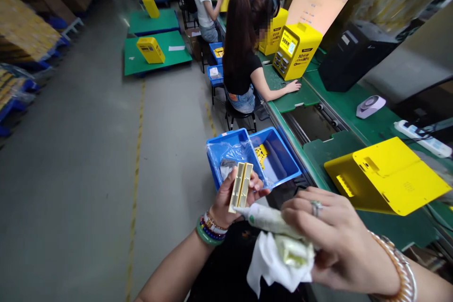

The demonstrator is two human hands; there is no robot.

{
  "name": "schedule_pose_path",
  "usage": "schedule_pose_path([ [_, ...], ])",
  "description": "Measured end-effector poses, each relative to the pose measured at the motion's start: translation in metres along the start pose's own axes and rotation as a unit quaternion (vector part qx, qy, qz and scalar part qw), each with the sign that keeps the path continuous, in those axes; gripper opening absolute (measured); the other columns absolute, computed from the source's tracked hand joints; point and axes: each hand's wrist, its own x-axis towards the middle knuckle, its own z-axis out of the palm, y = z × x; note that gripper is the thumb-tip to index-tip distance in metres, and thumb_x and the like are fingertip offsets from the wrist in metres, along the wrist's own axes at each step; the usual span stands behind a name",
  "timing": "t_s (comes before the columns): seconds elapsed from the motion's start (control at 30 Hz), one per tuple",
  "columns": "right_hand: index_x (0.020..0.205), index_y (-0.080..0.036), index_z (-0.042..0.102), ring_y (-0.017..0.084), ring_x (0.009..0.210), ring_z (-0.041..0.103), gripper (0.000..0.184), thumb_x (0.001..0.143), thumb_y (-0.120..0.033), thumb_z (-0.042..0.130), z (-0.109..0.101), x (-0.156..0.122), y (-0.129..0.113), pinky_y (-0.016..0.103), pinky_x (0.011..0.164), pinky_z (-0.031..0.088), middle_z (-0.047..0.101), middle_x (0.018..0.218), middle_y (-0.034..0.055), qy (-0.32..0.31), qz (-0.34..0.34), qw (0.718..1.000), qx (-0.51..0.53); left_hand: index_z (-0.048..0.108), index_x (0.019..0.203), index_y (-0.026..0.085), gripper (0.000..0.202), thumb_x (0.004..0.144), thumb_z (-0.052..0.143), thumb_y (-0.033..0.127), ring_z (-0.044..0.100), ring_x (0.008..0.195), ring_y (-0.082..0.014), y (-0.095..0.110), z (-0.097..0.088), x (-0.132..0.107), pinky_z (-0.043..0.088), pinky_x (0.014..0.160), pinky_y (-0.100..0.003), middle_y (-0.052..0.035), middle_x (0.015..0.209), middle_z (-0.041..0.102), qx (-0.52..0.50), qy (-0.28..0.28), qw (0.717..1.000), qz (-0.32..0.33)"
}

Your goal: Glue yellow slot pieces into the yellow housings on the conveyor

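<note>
My left hand [225, 198] is closed around a pair of narrow cream-and-yellow plastic pieces [241, 186], held side by side with their ribbed hollow faces up. In my right hand [329, 236] is a squeezed white tube [269, 218], its nozzle pointing left and meeting the lower end of the plastic pieces. A crumpled white tissue [279, 262] hangs below the tube, also in my right hand. Part of the tube is hidden by my fingers and the tissue. What comes out of the nozzle, if anything, is too small to tell.
Blue bins [276, 155] with yellow parts and plastic film stand just beyond my hands. A yellow housing [382, 179] lies on the green workbench [354, 127] to the right. Ahead, a seated person [244, 56] works beside a yellow cabinet [297, 52].
</note>
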Motion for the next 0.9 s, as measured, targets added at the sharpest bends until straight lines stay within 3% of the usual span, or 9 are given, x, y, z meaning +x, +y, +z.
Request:
schedule_pose_path([
  [0.17, 0.096, -0.021, 0.055, 0.016, 0.067, 0.063, 0.026, 0.082, -0.040, 0.066, -0.002, -0.021, 0.000, 0.026, 0.057, 0.048, 0.067, 0.081, 0.0041, 0.165, 0.112, 0.980, 0.019, 0.066, 0.086, 0.011, 0.034, 0.088, 0.059, 0.044, 0.056, 0.074, -0.0149, 0.000, 0.001, -0.002, 0.049, 0.079, -0.032, -0.0030, 0.074, 0.057, -0.011, 0.021, 1.000, 0.008],
  [0.3, 0.095, -0.022, 0.058, 0.015, 0.066, 0.065, 0.021, 0.081, -0.035, 0.066, 0.009, -0.025, -0.004, 0.023, 0.055, 0.050, 0.069, 0.082, 0.0037, 0.227, 0.156, 0.961, -0.007, 0.069, 0.089, 0.011, 0.036, 0.090, 0.056, 0.044, 0.063, 0.078, -0.0179, -0.006, 0.006, -0.005, 0.051, 0.086, -0.038, -0.0064, 0.078, 0.066, -0.043, 0.057, 0.997, -0.020],
  [0.47, 0.092, -0.021, 0.058, 0.012, 0.061, 0.061, 0.019, 0.078, -0.030, 0.067, 0.030, -0.023, -0.006, 0.022, 0.052, 0.048, 0.067, 0.075, 0.0009, 0.247, 0.183, 0.952, -0.016, 0.070, 0.085, 0.010, 0.034, 0.089, 0.059, 0.042, 0.068, 0.074, -0.0172, -0.011, 0.008, -0.009, 0.052, 0.084, -0.032, -0.0063, 0.075, 0.071, -0.052, 0.112, 0.991, -0.053],
  [0.6, 0.093, -0.020, 0.058, 0.013, 0.062, 0.059, 0.020, 0.078, -0.031, 0.067, 0.041, -0.023, -0.007, 0.025, 0.053, 0.046, 0.064, 0.074, 0.0009, 0.241, 0.204, 0.948, -0.030, 0.071, 0.093, 0.012, 0.031, 0.087, 0.062, 0.041, 0.070, 0.075, -0.0200, -0.014, 0.001, -0.011, 0.054, 0.081, -0.033, -0.0062, 0.077, 0.074, -0.005, 0.141, 0.990, -0.030],
  [0.9, 0.087, -0.019, 0.056, 0.016, 0.059, 0.054, 0.019, 0.081, -0.036, 0.064, 0.044, -0.013, -0.021, 0.028, 0.053, 0.040, 0.059, 0.068, 0.0016, 0.234, 0.172, 0.954, -0.067, 0.070, 0.101, 0.016, 0.033, 0.079, 0.072, 0.041, 0.069, 0.091, -0.0232, -0.017, 0.006, -0.015, 0.053, 0.086, -0.034, -0.0041, 0.088, 0.074, 0.032, 0.105, 0.994, 0.010],
])
